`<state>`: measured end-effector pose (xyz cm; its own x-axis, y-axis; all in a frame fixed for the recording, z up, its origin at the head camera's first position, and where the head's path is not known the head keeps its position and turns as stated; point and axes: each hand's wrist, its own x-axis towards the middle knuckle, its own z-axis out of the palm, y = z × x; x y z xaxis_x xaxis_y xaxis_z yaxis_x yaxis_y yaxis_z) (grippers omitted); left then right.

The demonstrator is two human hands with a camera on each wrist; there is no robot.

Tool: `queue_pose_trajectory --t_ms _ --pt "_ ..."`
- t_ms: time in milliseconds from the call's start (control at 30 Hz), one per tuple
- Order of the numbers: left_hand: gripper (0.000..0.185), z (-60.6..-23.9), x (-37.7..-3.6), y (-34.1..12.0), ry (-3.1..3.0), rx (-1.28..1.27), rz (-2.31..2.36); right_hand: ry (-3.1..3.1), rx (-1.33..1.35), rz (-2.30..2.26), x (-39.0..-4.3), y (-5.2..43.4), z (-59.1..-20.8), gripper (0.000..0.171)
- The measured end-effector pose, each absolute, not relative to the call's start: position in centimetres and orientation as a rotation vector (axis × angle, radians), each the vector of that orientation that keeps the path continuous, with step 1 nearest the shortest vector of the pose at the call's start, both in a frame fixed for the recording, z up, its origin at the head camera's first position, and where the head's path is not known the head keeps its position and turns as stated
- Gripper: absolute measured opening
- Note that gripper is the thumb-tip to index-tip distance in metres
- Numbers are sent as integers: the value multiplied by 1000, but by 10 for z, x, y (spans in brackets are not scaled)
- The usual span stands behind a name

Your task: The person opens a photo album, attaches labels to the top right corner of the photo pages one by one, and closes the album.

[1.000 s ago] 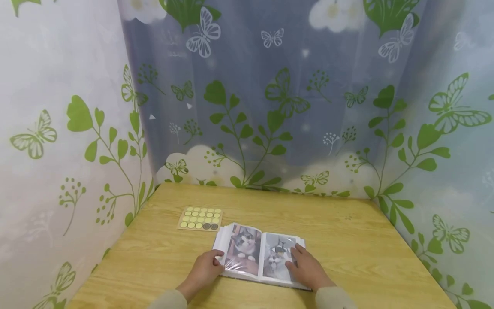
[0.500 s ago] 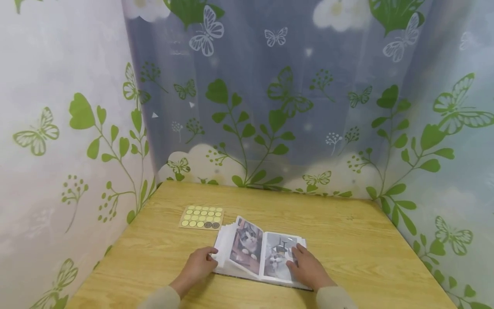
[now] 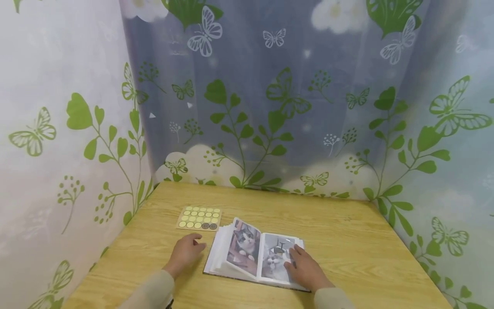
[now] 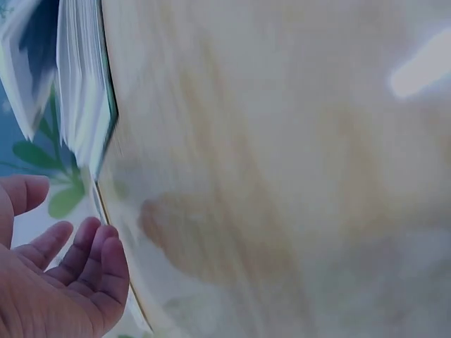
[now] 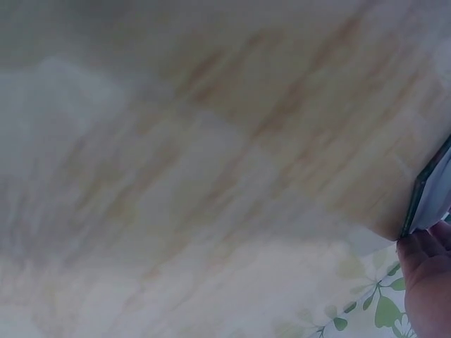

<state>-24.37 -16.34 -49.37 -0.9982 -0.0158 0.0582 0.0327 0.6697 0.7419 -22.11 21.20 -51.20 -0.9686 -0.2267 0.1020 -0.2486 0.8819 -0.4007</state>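
Under right hand (image 3: 306, 270) fingers: open photo album (image 3: 254, 253) on wooden table (image 3: 347, 240), fingers flat, pressing right page with cat photo. Left hand (image 3: 184, 253) just left of album, off it, fingers loosely curled, holding nothing. Sticker sheet (image 3: 199, 218) just beyond left fingertips.

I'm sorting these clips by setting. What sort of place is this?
Probably a small curtained-off recording booth, not a lived-in room: printed butterfly-and-leaf curtains close in a wooden table on three sides, and it bears only a photo album and a sticker sheet.
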Motion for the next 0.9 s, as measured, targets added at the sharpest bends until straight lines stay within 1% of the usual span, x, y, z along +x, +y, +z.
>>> queue_pose_trajectory --t_ms 467,667,800,900 --pt "59 -486 -289 -193 -2870 52 -954 -3010 367 656 -220 212 -511 54" --pt "68 -488 -311 -206 -2919 60 -921 -3029 350 629 -222 213 -513 54" --pt "74 -487 -319 -214 -2957 70 -907 -3048 334 624 -224 213 -513 55" --pt "75 -488 -321 -218 -2973 50 -947 -3057 326 627 -223 213 -512 56"
